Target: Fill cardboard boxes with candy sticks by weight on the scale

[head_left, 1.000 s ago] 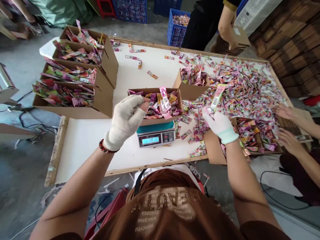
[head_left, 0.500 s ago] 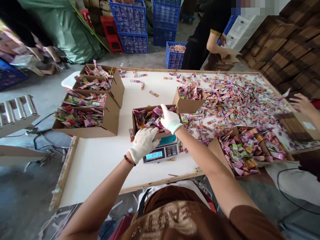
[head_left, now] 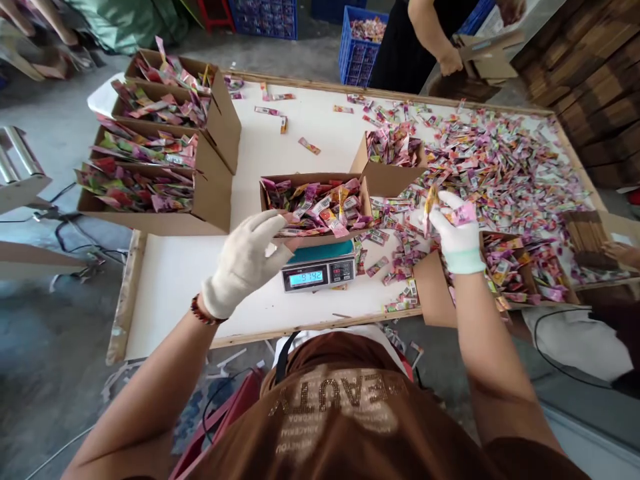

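Note:
A cardboard box (head_left: 367,200) full of small colourful packets sits on the teal pan of a digital scale (head_left: 317,272), whose display is lit. My left hand (head_left: 250,257), in a white glove, is at the box's front left corner with fingers apart and nothing visible in it. To the right, above the loose packets, my gloved right hand (head_left: 456,233) is closed around a few packets. An orange packet (head_left: 431,205) sticks out past the fingertips and a pink packet (head_left: 465,213) shows on top.
Filled boxes (head_left: 213,177) stand in a group at the left. A wide heap of packets (head_left: 485,160) covers the table's right side. Another filled box (head_left: 393,179) stands behind the scale, and more boxes (head_left: 525,267) at the right edge. A co-worker's hand (head_left: 451,61) handles cardboard across the table.
Both hands have left the box. My right hand has swung right and now carries packets; my left has drawn back leftward. The scale's reading differs, and the view has tilted down.

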Motion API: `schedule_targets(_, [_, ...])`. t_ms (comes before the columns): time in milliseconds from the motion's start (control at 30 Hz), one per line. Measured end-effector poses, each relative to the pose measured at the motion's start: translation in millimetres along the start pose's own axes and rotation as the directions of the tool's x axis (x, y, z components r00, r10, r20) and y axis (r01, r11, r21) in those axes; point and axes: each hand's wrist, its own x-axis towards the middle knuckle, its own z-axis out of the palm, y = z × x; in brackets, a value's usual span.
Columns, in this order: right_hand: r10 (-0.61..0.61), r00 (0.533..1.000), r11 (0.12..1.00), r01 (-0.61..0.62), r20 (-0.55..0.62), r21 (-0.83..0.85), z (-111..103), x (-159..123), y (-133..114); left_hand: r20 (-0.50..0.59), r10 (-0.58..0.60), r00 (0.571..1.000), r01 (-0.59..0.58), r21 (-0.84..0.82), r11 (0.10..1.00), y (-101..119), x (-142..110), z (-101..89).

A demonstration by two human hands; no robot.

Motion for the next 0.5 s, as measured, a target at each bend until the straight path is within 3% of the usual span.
schedule_targets(100, [0.119,0.993,0.919,-0.12,-0.027,-0.376,-43,-28,54,-0.081,-0.082,0.993,0.078,-0.047,0.996,-10,-4,-13.4])
schedule_targets(233, [0.312,0.93,0.679,-0.36,-0.192,-0.64,-77,-82,108,-0.152,-0.076,0.985,0.057,-0.123,0.991,-17,3,-14.9])
schedule_targets(300, [0.481,0.864,0.572,-0.441,-0.153,-0.692,-79,-105,128,-0.148,-0.057,0.987,0.037,-0.139,0.99,-13,13,-11.9])
schedule_targets(400, [0.657,0.753,0.466,-0.436,-0.029,-0.77,-67,-122,147,-0.103,-0.019,0.995,0.005,-0.139,0.99,0,35,-5.9])
schedule_targets(500, [0.658,0.753,0.379,-0.353,-0.019,-0.856,-53,-121,148,-0.007,0.026,1.0,-0.027,-0.13,0.991,17,56,6.1])
